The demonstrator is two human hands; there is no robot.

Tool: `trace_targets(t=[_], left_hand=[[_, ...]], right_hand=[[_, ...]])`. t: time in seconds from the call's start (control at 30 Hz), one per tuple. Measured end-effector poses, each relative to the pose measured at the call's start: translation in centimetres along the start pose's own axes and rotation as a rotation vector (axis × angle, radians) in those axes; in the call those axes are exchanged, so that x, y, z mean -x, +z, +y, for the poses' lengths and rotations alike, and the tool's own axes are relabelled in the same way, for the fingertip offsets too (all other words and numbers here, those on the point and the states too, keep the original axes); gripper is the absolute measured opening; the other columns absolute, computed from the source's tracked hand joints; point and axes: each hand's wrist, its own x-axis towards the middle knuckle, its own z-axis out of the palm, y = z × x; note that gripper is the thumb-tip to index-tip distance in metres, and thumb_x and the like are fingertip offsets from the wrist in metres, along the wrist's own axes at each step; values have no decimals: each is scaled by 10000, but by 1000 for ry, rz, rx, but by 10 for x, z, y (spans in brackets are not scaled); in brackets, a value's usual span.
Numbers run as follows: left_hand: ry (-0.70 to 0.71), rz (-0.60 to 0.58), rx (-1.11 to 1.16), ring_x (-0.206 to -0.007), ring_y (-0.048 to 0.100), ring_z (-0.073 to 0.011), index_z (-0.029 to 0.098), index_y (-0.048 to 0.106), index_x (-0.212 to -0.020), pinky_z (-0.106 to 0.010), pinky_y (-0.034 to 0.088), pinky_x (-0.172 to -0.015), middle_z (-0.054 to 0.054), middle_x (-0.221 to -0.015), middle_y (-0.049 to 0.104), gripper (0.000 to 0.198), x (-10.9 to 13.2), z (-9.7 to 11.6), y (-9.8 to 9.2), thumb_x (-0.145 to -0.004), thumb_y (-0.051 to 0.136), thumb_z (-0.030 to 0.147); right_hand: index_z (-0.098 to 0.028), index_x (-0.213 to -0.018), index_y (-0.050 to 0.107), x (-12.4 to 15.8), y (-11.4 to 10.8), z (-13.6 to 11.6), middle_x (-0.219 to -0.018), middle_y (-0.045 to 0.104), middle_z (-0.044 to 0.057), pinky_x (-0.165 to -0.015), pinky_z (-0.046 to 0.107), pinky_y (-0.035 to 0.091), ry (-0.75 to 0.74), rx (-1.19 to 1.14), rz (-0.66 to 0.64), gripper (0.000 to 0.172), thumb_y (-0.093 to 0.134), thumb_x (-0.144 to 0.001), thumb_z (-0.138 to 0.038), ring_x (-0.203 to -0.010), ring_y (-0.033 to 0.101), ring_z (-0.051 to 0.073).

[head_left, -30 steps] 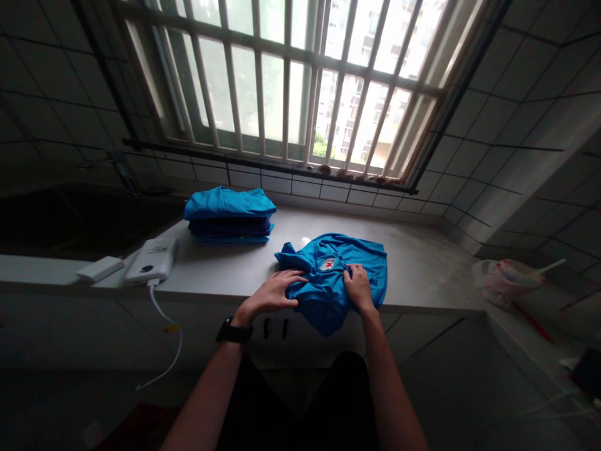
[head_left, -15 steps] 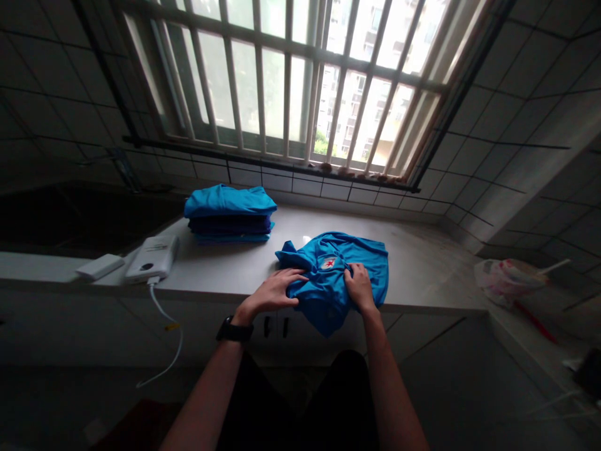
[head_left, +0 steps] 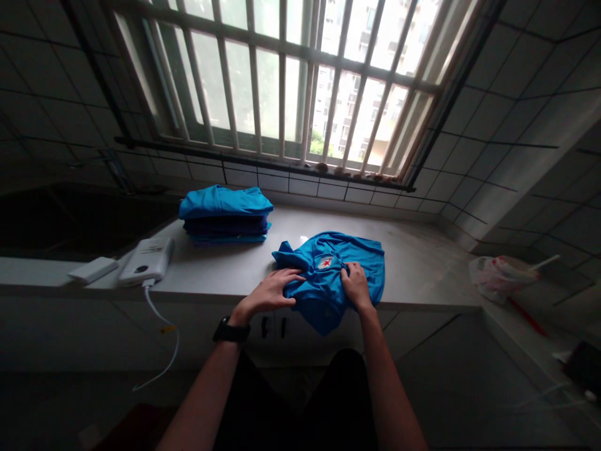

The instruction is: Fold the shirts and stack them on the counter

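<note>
A crumpled blue T-shirt (head_left: 323, 285) lies on the counter, part of it hanging over the front edge. A pale patch with a red mark shows on its upper side. My left hand (head_left: 275, 289) rests at the shirt's left edge, fingers stretched over the cloth and thumb apart. On the right, my right hand (head_left: 357, 285) has its fingers bent into the fabric and closed on a fold; the fingertips are partly hidden. Behind and to the left sits a stack of folded clothes (head_left: 225, 216), bright blue on top with dark blue below.
A white power bank (head_left: 148, 260) with a cable (head_left: 176, 341) hanging off the counter (head_left: 413, 263) lies left, beside a smaller white box (head_left: 94, 270). The dark sink (head_left: 61, 219) is far left. A plastic bag (head_left: 500, 275) sits far right. A barred window (head_left: 282, 94) is behind.
The view has shifted slightly, so everything sits a little further left. Both hands keep their places on the shirt, and the shirt looks the same.
</note>
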Motion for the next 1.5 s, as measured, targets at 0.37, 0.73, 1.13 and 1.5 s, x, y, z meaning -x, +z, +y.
trace_targets(t=[0.37,0.73,1.13,1.5], left_hand=[[5,52,326,-1308,558,-261,232,667,-1207,-433,410,-1146,-86,-1414,625,355,7,10,-11,-954,468,383],[-205,446,500,-998,637,-223,200,643,-1024,-359,505,-984,-61,-1069,711,331,11,11,-10,-977,454,467],[-170,405,653,-795,580,-180,181,604,-848,-301,492,-771,-29,-843,643,429,11,5,-5,-874,595,609],[-98,155,476,-775,616,-181,165,692,-893,-271,468,-695,-15,-819,686,345,16,21,-21,-857,632,502]], right_hand=[[-193,-1232,679,7,-6,-8,-1336,673,123,-1124,416,402,-70,-8,-152,351,491,-938,-233,-1315,570,267],[-225,-698,622,68,-66,-39,-680,620,-1,-596,273,443,-238,-205,-677,268,580,-902,-393,-644,573,174],[-222,-1141,658,63,10,-104,-841,713,35,-660,300,481,-256,-266,-421,298,580,-896,-373,-690,637,198],[-232,-879,570,-36,-64,-117,-826,618,21,-670,297,449,-286,-401,151,276,551,-904,-506,-778,575,190]])
